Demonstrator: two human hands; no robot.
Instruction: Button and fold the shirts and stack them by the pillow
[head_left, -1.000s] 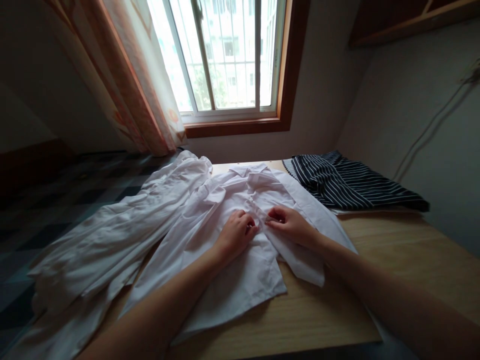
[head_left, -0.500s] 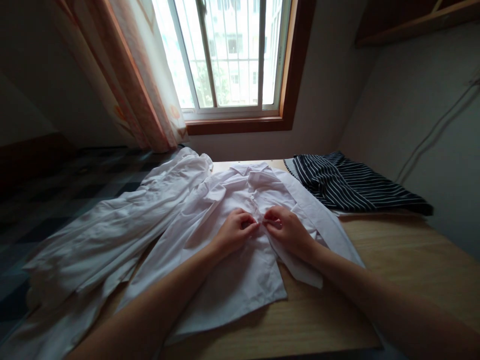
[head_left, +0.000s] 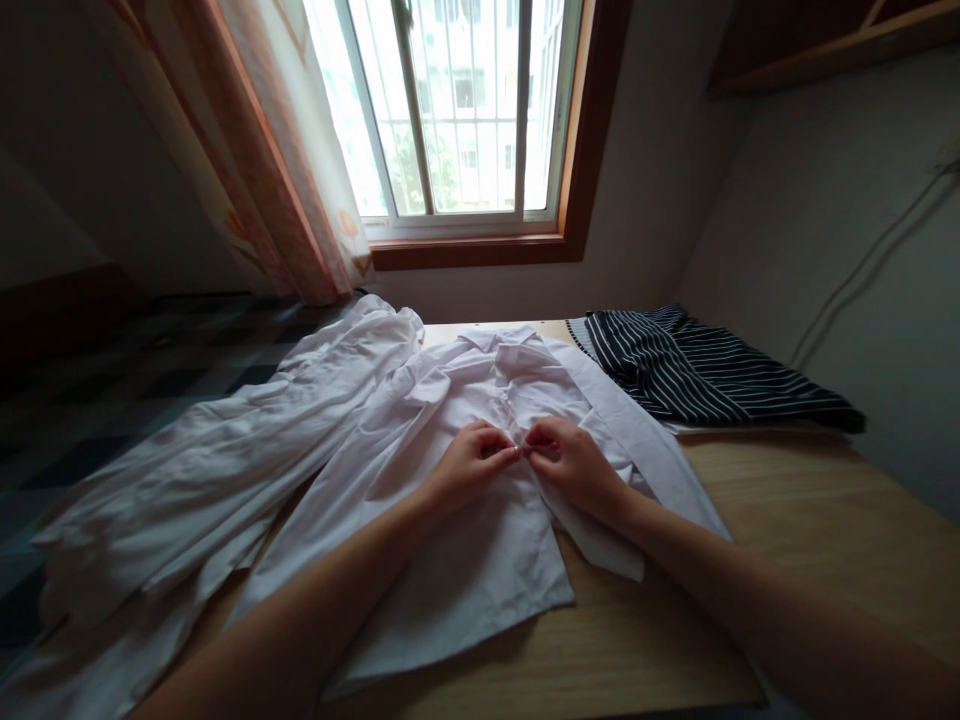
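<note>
A white collared shirt [head_left: 465, 560] lies face up on the wooden table [head_left: 817, 530], its collar toward the window. At the middle of its front opening, my left hand [head_left: 478, 458] pinches the fabric edge between thumb and fingers. My right hand [head_left: 566, 460] pinches the same front edge from the other side, its fingertips almost touching those of the left. Any button between the fingertips is too small and covered to make out. Above the hands, a small button [head_left: 504, 394] shows on the shirt front.
Crumpled white clothing [head_left: 217, 470] lies along the shirt's left side, beside a dark checked cloth surface [head_left: 97, 400]. Folded black striped clothing [head_left: 697, 370] rests at the table's back right. Behind stand a window [head_left: 472, 120] and an orange patterned curtain [head_left: 255, 150].
My right hand has shifted very slightly to the left, closer to the left fingertips. Both hands keep pinching the shirt front, and the clothes lie as before.
</note>
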